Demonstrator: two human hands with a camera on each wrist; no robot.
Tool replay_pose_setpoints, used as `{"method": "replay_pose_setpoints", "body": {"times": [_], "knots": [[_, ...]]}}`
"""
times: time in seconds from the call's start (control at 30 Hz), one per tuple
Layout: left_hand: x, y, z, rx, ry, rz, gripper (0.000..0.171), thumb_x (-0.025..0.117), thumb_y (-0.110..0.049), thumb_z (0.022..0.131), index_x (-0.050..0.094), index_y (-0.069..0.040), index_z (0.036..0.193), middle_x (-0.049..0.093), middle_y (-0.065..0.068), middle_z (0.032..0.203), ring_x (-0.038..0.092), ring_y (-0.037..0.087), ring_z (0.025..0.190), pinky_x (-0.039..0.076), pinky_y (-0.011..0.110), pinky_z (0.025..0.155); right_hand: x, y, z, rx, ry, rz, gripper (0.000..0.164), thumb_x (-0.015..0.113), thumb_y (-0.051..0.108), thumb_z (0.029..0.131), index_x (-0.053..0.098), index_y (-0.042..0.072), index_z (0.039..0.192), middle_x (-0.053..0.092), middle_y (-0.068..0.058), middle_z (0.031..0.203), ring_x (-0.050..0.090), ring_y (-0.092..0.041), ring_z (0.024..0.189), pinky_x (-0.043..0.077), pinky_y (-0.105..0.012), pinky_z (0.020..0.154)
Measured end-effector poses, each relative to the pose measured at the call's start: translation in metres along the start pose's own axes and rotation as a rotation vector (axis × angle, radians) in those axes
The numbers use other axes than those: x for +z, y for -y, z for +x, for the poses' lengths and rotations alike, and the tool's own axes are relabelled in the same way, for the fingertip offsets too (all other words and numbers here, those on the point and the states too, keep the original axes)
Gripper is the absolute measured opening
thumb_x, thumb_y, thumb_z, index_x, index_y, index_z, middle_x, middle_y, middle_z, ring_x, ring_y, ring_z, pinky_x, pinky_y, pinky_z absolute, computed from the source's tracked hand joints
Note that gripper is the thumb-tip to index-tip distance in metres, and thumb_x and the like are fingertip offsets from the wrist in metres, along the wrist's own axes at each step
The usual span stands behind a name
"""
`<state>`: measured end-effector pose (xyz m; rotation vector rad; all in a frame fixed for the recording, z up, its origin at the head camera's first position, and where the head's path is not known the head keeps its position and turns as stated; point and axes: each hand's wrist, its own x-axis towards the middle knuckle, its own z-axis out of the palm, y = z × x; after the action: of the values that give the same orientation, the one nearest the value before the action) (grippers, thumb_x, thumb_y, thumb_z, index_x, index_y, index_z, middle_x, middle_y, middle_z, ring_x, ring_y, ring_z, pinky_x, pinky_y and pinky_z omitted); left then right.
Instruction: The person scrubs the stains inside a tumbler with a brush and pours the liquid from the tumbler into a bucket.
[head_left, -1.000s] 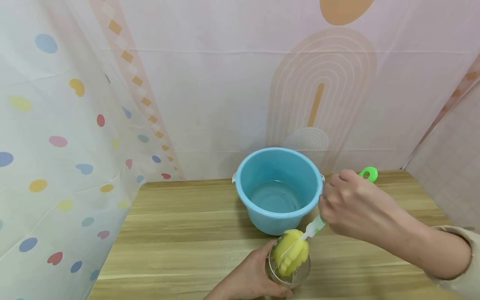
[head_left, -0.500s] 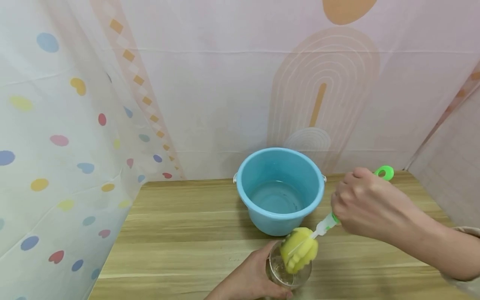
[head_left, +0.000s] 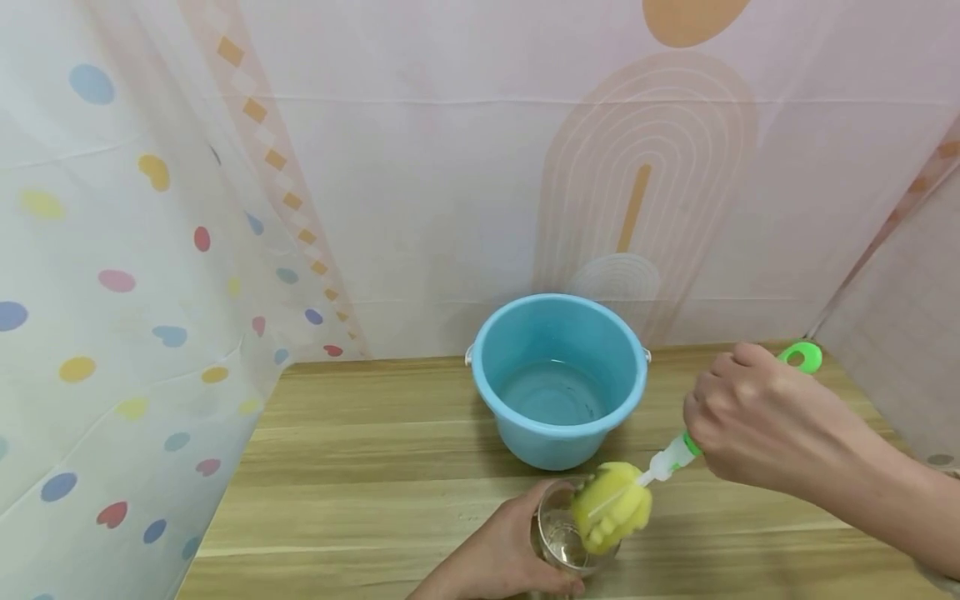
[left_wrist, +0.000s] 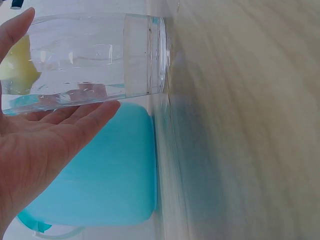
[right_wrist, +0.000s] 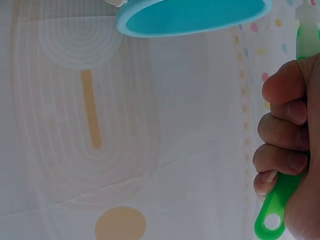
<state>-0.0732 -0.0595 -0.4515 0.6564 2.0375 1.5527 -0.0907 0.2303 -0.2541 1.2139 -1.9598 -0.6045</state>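
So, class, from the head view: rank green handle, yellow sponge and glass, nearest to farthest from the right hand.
1. Green handle: gripped in the right hand.
2. Yellow sponge: down and left.
3. Glass: farther left, in the left hand.

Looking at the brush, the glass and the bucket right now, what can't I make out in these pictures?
- Middle of the brush handle: head and right wrist views, wrapped by the right hand.
- Part of the glass rim: head view, covered by the yellow sponge.
- Mouth of the glass: left wrist view, cut off by the left edge.
- Far outer side of the bucket: head view, hidden behind its own walls.
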Motion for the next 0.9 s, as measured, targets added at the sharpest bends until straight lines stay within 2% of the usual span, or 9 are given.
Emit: {"method": "replay_pose_setpoints", "body": {"times": [0.27,0.57,0.77,0.9], "knots": [[0.000,0.001,-0.001,0.027,-0.009,0.028,0.083,0.096,-0.026,0.075,0.052,-0.034,0.144,0.058,-0.012,0.137,0.054,0.011,0.126,0.044,0.031,0.106,-0.008,0.003,0.001,-0.003,-0.051,0.021,0.031,0.026,-0.015,0.076,0.014,0.011,0.063,0.015,-0.002,0.056,0.016,-0.013,0.051,0.014,-0.024,0.053],[0.001,0.002,0.000,0.027,-0.011,0.029,0.085,0.096,-0.026,0.075,0.051,-0.034,0.146,0.057,-0.012,0.139,0.053,0.009,0.127,0.043,0.030,0.107,-0.018,0.006,0.010,-0.030,0.010,-0.040,0.031,0.026,-0.018,0.076,0.014,0.008,0.063,0.015,-0.003,0.057,0.016,-0.013,0.053,0.016,-0.024,0.055],[0.001,0.002,0.001,0.035,0.003,-0.003,0.088,0.096,-0.026,0.075,0.049,-0.031,0.149,0.057,-0.012,0.140,0.053,0.010,0.128,0.042,0.031,0.109,-0.014,0.008,0.014,-0.033,-0.034,-0.003,0.031,0.027,-0.018,0.076,0.015,0.008,0.063,0.016,-0.003,0.057,0.017,-0.014,0.052,0.016,-0.024,0.054],[0.000,0.002,0.001,0.043,0.000,-0.008,0.089,0.096,-0.024,0.075,0.049,-0.032,0.150,0.058,-0.014,0.140,0.054,0.009,0.126,0.042,0.032,0.109,-0.010,0.008,0.018,-0.034,-0.040,0.025,0.032,0.027,-0.016,0.080,0.016,0.009,0.062,0.017,-0.003,0.056,0.018,-0.016,0.051,0.016,-0.025,0.053]]}}
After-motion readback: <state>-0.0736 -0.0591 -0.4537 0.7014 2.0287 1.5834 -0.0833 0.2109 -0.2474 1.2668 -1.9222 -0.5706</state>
